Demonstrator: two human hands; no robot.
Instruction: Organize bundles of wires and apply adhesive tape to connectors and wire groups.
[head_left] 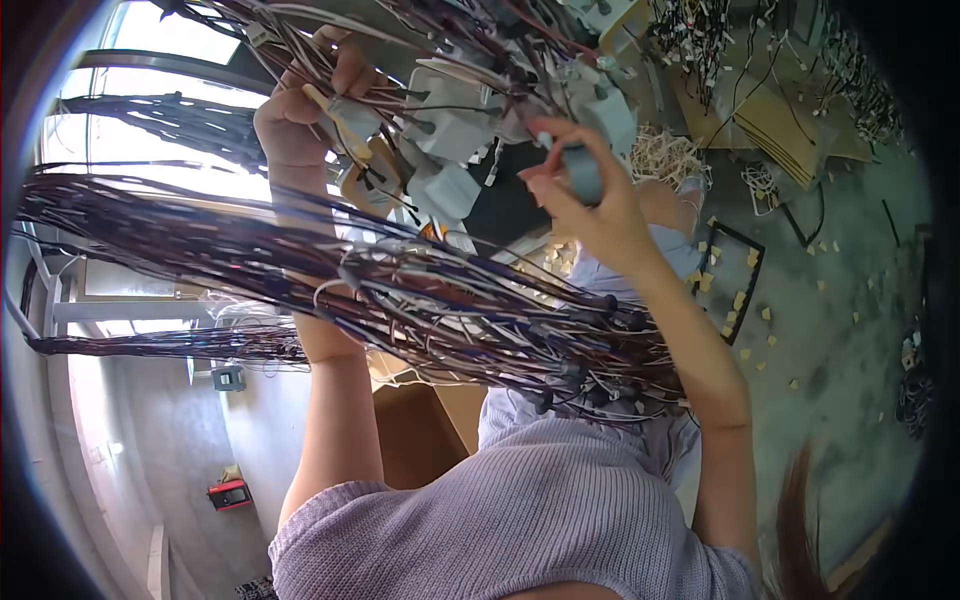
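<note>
1. The left hand (300,110) is closed around a bunch of wires (400,40) and white connectors (450,130).
2. The right hand (580,200) pinches a grey connector (583,172), just right of that cluster.
3. A long wire harness (400,300) drapes across both forearms, below the hands.

Left hand (300,110) and right hand (585,205) among grey connector blocks (450,130) above draped wire bundles (400,300).
</note>
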